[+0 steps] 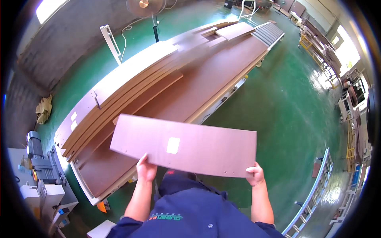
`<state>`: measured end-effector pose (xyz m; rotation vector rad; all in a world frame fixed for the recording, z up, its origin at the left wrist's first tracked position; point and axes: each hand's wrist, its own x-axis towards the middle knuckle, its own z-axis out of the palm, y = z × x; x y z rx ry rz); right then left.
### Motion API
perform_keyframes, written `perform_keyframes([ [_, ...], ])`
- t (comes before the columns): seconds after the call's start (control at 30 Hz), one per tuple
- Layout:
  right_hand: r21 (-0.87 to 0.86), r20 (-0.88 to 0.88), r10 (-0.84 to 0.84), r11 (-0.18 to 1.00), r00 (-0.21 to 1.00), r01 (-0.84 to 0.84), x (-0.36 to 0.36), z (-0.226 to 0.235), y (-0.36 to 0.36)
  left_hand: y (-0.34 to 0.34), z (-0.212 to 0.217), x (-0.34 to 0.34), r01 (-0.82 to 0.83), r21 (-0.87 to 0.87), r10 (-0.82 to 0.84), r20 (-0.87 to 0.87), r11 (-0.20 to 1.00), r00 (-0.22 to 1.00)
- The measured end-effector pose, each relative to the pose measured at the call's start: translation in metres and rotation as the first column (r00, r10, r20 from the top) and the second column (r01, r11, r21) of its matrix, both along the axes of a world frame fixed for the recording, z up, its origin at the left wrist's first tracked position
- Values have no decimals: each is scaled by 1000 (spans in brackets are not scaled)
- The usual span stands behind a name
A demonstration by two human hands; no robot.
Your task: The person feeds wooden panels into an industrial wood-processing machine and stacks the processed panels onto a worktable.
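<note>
A long pinkish-brown board (210, 148) with a white label (173, 145) on its face is held up in front of me. My left hand (146, 169) grips its lower edge left of the middle, thumb on the face. At the lower right corner my right hand (256, 175) holds it the same way; the fingers behind the board are hidden. The board's left end overlaps a long worktable (222, 75) in the view. Several stacked boards (119, 89) lie along the far side of that table, the top one bearing two white labels.
A roller section (268, 33) forms the table's far end. A fan (145, 7) stands behind the table, and a motor-driven machine (41, 166) is at the left. On the green floor at the right lies a roller track (313, 198). Racks with boards (323, 55) line the right wall.
</note>
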<state>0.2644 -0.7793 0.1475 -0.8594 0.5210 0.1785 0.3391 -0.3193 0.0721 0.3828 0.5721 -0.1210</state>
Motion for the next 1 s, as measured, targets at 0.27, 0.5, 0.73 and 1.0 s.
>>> perform_keyframes([
  [0.27, -20, 90, -381, 923, 920, 384, 97, 3, -180, -229, -18, 200, 337, -117, -341, -19, 934, 940],
  [0.5, -84, 370, -468, 843, 802, 531, 222, 64, -320, -426, 1, 391, 581, -327, -580, 112, 745, 807],
  [0.73, 78, 680, -435, 843, 590, 532, 402, 76, -391, -576, 17, 567, 575, -288, -554, 161, 765, 817],
  [1.0, -97, 465, -410, 857, 785, 505, 695, 29, -611, -703, 11, 750, 410, -326, -392, 122, 852, 912],
])
